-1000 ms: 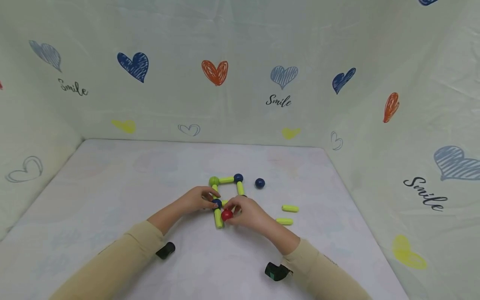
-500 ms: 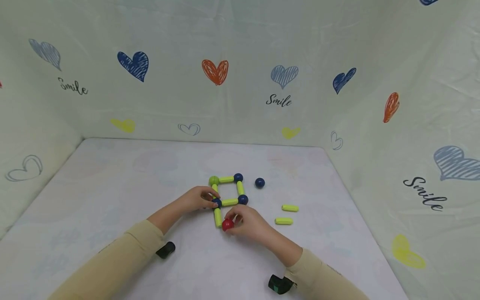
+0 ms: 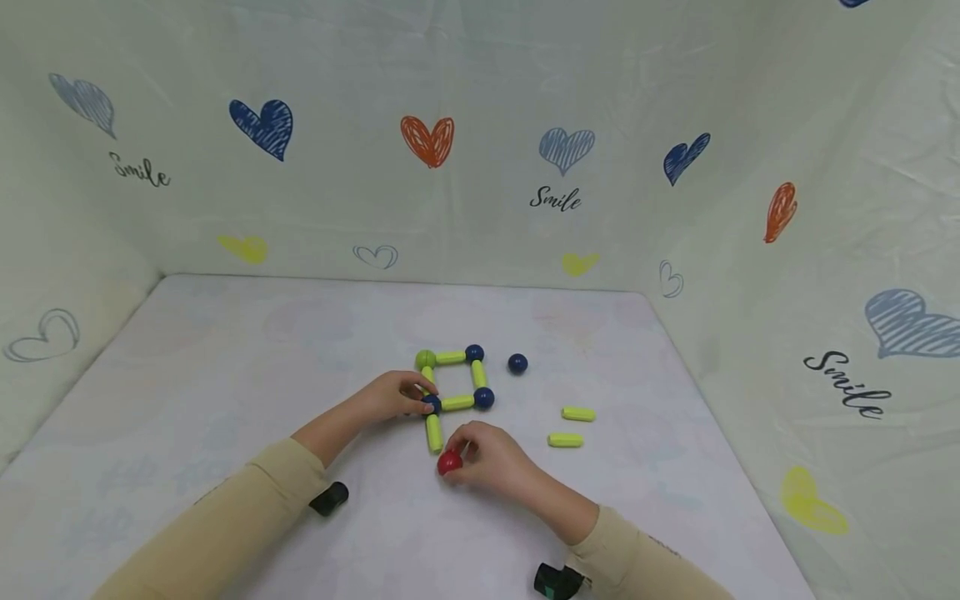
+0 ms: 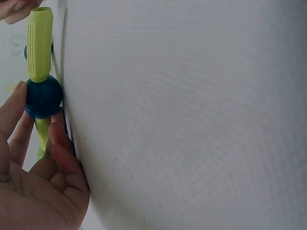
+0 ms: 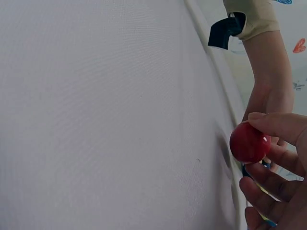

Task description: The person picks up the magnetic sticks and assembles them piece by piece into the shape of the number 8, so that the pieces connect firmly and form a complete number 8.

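My left hand [image 3: 392, 395] pinches a dark blue ball [image 4: 44, 97] at the near left corner of a square of yellow-green rods and balls. From that ball a yellow-green rod [image 3: 434, 434] points toward me, its near end bare. Between the thumb and fingers of my right hand [image 3: 491, 461] is a red ball [image 3: 449, 462], just off the free end of this rod. The square's other corners are a green ball [image 3: 425, 359] at the far left and two dark blue balls [image 3: 483, 398] on the right.
A loose dark blue ball [image 3: 517, 363] lies right of the square. Two loose yellow-green rods [image 3: 566, 440] lie farther right on the white table [image 3: 360, 542]. Behind stands a backdrop [image 3: 480, 75] printed with hearts.
My right hand has drawn the red ball toward me, from beside the rod to just past its near end. My left hand has stayed on its blue ball.
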Motion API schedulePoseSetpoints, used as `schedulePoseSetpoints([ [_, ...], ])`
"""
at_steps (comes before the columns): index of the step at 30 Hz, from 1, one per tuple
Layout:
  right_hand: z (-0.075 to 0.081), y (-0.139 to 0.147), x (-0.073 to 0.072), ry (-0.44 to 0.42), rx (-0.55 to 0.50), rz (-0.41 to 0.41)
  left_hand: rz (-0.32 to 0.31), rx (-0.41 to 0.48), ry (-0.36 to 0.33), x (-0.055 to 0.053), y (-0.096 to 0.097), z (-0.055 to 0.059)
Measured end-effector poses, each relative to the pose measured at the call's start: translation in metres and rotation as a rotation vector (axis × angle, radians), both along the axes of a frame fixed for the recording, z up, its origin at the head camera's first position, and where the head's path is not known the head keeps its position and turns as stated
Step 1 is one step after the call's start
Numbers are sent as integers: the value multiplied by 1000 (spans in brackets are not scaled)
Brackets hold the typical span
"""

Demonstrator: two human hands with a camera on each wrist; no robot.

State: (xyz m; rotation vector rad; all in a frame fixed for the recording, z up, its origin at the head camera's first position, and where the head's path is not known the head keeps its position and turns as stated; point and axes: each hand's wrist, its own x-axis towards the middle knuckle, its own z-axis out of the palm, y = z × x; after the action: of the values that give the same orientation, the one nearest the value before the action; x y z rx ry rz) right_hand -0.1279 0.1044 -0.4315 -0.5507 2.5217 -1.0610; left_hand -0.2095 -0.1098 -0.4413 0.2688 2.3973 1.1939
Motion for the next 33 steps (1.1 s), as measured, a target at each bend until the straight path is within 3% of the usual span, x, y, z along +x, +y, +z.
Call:
schedulePoseSetpoints([
  [10,-8,-5,1,19,-9,-25,18,8,-15,-1,0,-1],
  [33,-5,-3,-2,4,8,-54,1,21,-10,1,-1,1],
])
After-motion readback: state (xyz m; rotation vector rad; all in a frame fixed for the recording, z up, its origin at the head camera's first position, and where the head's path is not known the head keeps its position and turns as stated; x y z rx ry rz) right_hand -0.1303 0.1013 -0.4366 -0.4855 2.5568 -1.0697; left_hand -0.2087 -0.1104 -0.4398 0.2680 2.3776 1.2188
